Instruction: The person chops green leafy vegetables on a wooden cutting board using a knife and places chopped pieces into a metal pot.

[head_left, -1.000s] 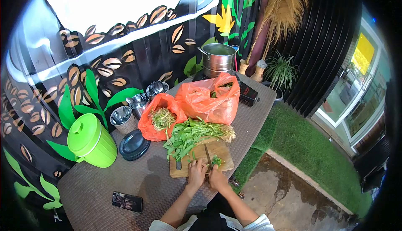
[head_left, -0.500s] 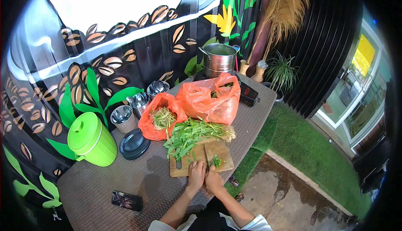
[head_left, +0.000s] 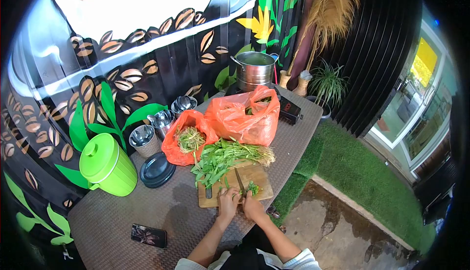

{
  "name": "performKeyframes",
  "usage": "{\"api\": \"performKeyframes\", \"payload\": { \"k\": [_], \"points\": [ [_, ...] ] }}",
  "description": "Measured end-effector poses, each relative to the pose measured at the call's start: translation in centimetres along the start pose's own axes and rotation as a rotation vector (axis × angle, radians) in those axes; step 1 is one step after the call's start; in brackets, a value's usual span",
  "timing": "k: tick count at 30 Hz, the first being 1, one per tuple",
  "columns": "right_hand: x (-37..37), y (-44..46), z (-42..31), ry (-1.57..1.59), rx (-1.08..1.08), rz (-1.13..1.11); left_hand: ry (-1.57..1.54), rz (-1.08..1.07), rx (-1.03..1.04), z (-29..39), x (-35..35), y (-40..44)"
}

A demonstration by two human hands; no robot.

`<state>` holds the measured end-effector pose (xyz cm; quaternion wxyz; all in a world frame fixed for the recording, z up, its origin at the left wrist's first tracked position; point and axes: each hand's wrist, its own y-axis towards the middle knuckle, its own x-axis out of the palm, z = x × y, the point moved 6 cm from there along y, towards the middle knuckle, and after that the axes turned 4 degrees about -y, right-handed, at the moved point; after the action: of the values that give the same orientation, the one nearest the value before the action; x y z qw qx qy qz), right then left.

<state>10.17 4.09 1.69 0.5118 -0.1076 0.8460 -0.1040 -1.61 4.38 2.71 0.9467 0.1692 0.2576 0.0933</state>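
Observation:
My right hand [head_left: 252, 208] is wrapped round the handle of a knife [head_left: 239, 178], whose blade points away from me over the wooden cutting board [head_left: 207, 202]. Just left of the blade, my left hand [head_left: 228, 203] presses down with curled fingers on leafy greens, mostly covered by the hand. A small heap of chopped greens [head_left: 253, 188] lies to the right of the knife. Across the board's far edge rests a bunch of long-stemmed leafy greens [head_left: 211, 161], leaves to the left and root ends to the right.
Behind the greens stand two orange plastic bags [head_left: 247, 123], the smaller one holding trimmed stems [head_left: 190, 139]. A metal pot [head_left: 255, 69] sits on a portable stove [head_left: 290, 110]. Leftward are cutlery cups [head_left: 147, 143], dark plates [head_left: 157, 169], a green lidded bucket [head_left: 108, 166] and a phone [head_left: 149, 236].
The knife's handle end has shifted slightly right, and its blade now slants and shows more. My right hand has moved a little right and down, apart from my left hand.

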Motion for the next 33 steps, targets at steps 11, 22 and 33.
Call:
{"api": "performKeyframes", "payload": {
  "k": [11,22,33],
  "points": [
    [-0.4,-0.6,0.0,-0.080,0.029,0.124,0.024,-0.083,0.192,0.9,-0.2,-0.8],
    [-2.1,-1.4,0.9,-0.141,-0.042,0.136,-0.066,-0.129,0.099,0.4,2.5,0.9],
    [-1.8,-1.0,0.2,-0.056,-0.073,0.115,-0.218,-0.050,-0.031,0.2,2.0,1.0]
  ]
}}
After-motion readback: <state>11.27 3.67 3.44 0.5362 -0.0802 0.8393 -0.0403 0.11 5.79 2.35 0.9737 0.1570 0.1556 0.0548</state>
